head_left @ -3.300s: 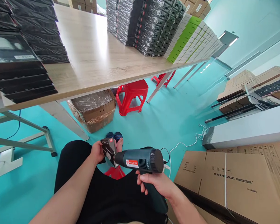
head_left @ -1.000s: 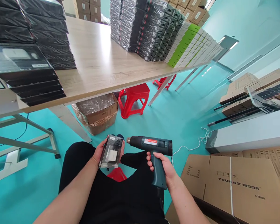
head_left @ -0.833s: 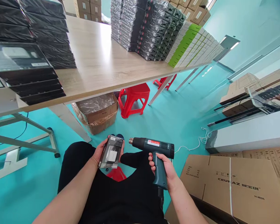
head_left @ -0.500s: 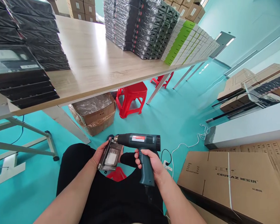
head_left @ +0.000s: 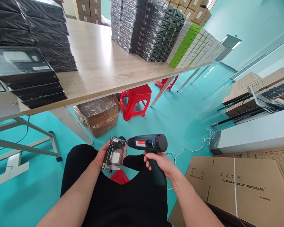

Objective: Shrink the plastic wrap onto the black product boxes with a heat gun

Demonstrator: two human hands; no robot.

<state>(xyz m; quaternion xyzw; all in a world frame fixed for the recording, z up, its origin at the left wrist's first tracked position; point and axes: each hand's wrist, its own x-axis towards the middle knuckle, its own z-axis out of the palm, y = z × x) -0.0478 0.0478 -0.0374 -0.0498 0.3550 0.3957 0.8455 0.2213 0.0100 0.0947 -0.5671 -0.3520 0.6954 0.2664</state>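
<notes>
A dark green heat gun [head_left: 144, 142] is gripped by its handle in my right hand [head_left: 159, 161], its nozzle aimed left. My left hand [head_left: 101, 156] holds a small black product box [head_left: 114, 154] from both sides over my lap; a white item shows through its clear front. The nozzle tip sits close to the box's upper right edge. Whether the two touch, I cannot tell. Part of my left hand is hidden behind the box.
Stacks of black wrapped boxes [head_left: 47, 34] and white-green boxes [head_left: 186, 45] stand on the wooden table [head_left: 92, 66]. Below are an open carton [head_left: 97, 121] and a red stool [head_left: 136, 101]. Large cartons [head_left: 222, 183] are at my right, near a white cable [head_left: 191, 148].
The heat gun has swung so its rear faces me more, and its nozzle has moved from the box's top to beside its right edge. The box has turned slightly in my left hand.
</notes>
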